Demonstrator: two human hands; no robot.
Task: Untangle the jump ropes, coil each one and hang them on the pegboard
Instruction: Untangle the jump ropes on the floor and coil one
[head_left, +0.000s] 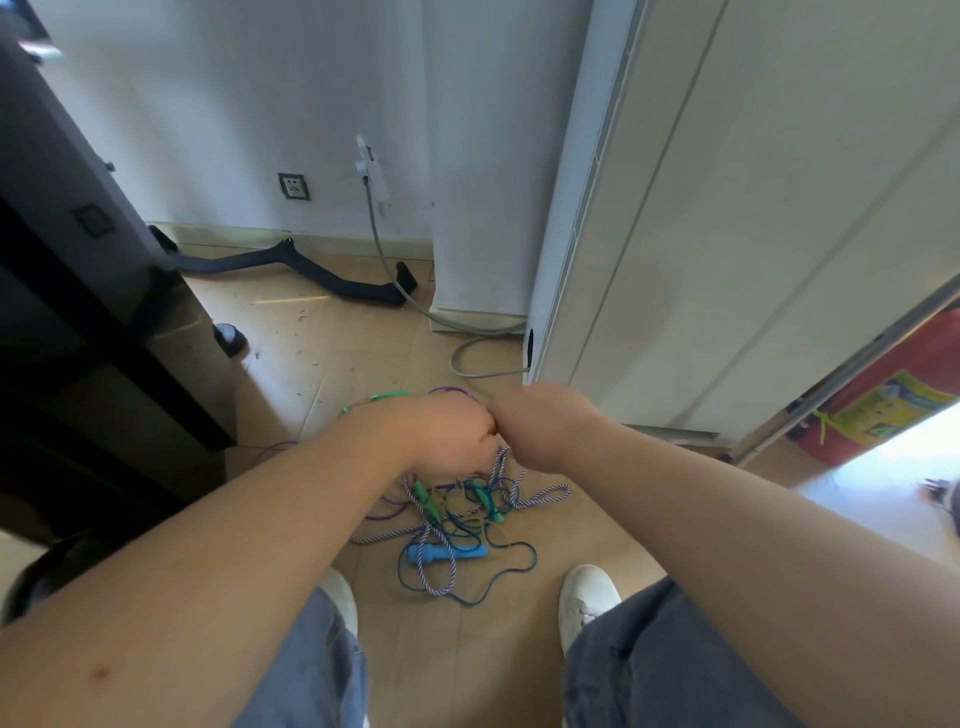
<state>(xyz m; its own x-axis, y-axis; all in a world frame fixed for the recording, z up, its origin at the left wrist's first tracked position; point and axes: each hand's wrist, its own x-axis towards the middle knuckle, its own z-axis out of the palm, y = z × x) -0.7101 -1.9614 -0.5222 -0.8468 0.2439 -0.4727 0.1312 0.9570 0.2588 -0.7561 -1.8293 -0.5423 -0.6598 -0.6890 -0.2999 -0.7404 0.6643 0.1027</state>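
braided cord ropes (447, 525) w/ smooth plastic handles (445, 554), glossy tan tile floor (363, 332), matt painted wall (249, 104), denim jeans (670, 670)

We are seeing both hands from behind only: the left hand (447, 436) and the right hand (540, 426) are turning their fingers away from us, so we are not making out which strand of the jump ropes (467, 519) either one is holding. The left forearm is covering part of the purple rope (280, 446), and the left hand is hiding one end of a green handle (389, 396). The grey cable (488, 375) is disappearing behind the white cabinet (727, 234). At the floor's right edge the frame is cutting off a red object (914, 364), whose yellow label (893, 410) is proving too small to read, and a blurred dark shape (943, 493).
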